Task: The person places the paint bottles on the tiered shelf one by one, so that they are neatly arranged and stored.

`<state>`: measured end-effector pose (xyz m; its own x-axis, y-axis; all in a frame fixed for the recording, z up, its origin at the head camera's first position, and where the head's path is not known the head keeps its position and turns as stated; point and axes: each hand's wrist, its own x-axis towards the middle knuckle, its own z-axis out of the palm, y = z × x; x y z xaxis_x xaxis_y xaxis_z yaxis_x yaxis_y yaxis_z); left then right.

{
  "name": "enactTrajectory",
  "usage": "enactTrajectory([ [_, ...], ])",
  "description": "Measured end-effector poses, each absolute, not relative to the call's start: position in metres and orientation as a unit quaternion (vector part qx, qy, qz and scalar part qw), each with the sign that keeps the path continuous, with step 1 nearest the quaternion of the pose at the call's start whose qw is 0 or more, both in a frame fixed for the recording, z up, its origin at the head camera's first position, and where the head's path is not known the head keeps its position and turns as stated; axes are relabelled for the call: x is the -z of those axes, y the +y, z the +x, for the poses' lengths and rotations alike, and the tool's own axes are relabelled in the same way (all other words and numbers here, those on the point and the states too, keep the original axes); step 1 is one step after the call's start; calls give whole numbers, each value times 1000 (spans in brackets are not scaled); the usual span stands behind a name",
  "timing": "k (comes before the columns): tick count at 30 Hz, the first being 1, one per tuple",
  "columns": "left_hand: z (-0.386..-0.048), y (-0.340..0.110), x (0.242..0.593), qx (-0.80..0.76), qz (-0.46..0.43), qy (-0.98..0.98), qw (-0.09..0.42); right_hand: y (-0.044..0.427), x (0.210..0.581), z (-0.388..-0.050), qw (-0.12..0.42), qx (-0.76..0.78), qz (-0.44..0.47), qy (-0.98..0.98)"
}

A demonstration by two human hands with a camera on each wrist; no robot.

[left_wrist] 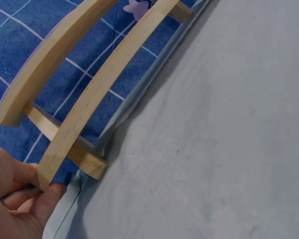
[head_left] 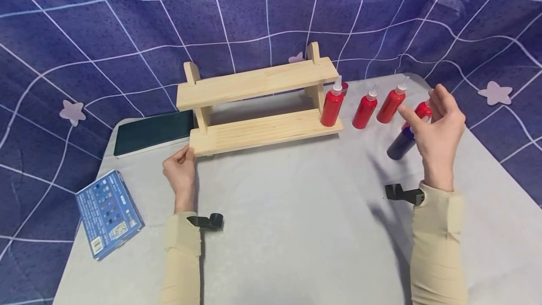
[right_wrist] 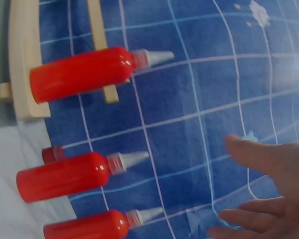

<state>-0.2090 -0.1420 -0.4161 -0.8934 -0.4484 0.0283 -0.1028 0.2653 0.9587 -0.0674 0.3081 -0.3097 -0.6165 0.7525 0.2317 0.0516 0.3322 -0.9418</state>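
Note:
A two-tier wooden rack (head_left: 262, 133) stands at the back of the table. My left hand (head_left: 181, 171) pinches the left end of its lower board; in the left wrist view, thumb and fingers (left_wrist: 49, 199) lie on either side of the board's end. One red bottle (head_left: 331, 109) with a white nozzle tip stands upright at the right end of that board. My right hand (head_left: 442, 135) is raised with thumb and fingers spread apart, holding nothing. It partly covers a dark blue bottle (head_left: 400, 146) and a red bottle (head_left: 423, 109) behind it.
Two more red bottles, one nearer the rack (head_left: 364, 113) and one farther right (head_left: 390, 107), stand beside it. A small red round object (head_left: 345, 88) shows behind. Left lie a dark green flat item (head_left: 154, 132) and a blue printed box (head_left: 109, 213). Blue curtain (head_left: 254, 18) hangs behind.

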Motion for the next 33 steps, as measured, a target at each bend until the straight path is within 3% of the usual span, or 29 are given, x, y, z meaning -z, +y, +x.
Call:
enactTrajectory([
  [8,-209,-142,417,584,178,-778,146,331,316,-59,209,-470,-287,-808],
  [16,-208,-140,416,572,177,-789,138,351,335,-54,172,-455,-244,-839],
  [24,-208,-143,416,576,182,-786,136,366,357,-58,78,-443,-214,-867],
  [33,-209,-138,416,584,188,-778,133,381,383,-55,23,-491,-192,-850],
])
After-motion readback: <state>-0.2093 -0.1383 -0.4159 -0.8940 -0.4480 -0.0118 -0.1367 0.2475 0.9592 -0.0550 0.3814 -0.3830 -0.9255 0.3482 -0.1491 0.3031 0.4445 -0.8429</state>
